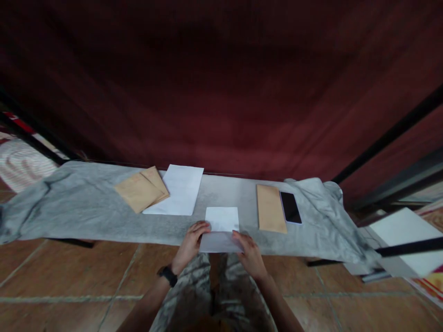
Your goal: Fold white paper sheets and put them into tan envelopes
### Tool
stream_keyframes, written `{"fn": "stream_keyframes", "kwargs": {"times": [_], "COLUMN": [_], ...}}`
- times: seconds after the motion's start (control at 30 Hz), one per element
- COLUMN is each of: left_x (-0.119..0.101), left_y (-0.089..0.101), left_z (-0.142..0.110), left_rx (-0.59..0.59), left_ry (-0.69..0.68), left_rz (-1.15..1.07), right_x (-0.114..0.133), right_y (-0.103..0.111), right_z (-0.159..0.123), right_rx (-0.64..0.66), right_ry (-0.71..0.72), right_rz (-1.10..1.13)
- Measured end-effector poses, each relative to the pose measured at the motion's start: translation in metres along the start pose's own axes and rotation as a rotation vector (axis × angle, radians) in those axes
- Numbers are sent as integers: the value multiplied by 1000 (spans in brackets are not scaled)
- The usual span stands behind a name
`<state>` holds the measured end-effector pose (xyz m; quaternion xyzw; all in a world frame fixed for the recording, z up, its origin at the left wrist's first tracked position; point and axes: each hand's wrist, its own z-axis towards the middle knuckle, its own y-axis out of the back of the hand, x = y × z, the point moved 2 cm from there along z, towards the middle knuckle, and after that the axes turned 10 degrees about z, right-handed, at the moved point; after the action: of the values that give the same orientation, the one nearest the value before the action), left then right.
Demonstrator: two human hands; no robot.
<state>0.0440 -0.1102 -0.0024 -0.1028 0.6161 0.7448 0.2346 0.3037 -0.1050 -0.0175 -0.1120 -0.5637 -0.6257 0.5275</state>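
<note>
A white sheet of paper [222,226] lies at the near edge of a table covered with grey cloth [86,207]; its near part hangs over the edge, as if folded. My left hand [191,245] grips the sheet's left edge with curled fingers. My right hand [249,254] holds its lower right corner, fingers closed on the paper. A black band is on my left wrist [168,275].
Two brown envelopes [141,190] overlap a white sheet [180,189] at the back left. Another brown envelope [270,208] lies to the right beside a black phone [290,207]. A dark red curtain hangs behind. White paper [404,230] lies far right.
</note>
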Motion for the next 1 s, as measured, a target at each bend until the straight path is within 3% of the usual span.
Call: {"fn": "stream_keyframes", "kwargs": {"times": [0.2, 0.43, 0.7, 0.83, 1.0], "left_x": [6, 8, -7, -16, -31], "left_y": [-5, -21, -22, -22, -40], "left_z": [13, 26, 24, 27, 42], "left_rx": [-100, -247, -252, -283, -54], "left_ry": [126, 225, 332, 287, 98], "left_rz": [-21, 116, 262, 298, 366], "right_x": [-26, -29, -20, -17, -8], "right_y": [-8, -21, -28, -33, -54], "right_z": [32, 63, 61, 68, 79], "right_rx": [-214, -300, -228, -208, -25], "right_ry": [-127, -174, -261, -168, -74], "right_rz": [-99, -257, -478, -428, -344]}}
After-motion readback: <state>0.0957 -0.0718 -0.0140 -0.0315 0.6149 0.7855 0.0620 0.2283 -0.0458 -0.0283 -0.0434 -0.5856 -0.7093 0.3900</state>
